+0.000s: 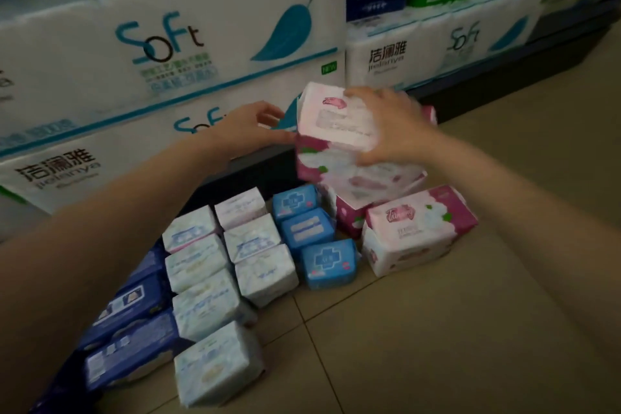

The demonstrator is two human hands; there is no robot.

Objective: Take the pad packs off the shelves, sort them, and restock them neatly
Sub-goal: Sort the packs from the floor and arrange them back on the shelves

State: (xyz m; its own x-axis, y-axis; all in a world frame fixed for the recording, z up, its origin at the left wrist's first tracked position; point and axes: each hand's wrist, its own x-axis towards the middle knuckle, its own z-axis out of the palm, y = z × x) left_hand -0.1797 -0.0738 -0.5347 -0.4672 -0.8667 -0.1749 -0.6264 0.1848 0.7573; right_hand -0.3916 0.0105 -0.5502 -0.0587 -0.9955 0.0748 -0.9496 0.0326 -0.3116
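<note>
Roughly midway, by judgement: sorting mostly done, restocking not begun. Landmark: pink stack (356,175) on floor tiles (437,329) against shelf base. Left of stack: light-blue packs (319,239) in column, then two white-pack rows (215,276), then dark-blue packs (131,339). One pink pack (418,228) lies just right of stack, loose. Right hand (389,124) spread over top pink pack (336,118), fingers curled round its edge, gripping. Left hand (250,123) hovers left of stack, fingers loosely bent, holding nothing.
</note>
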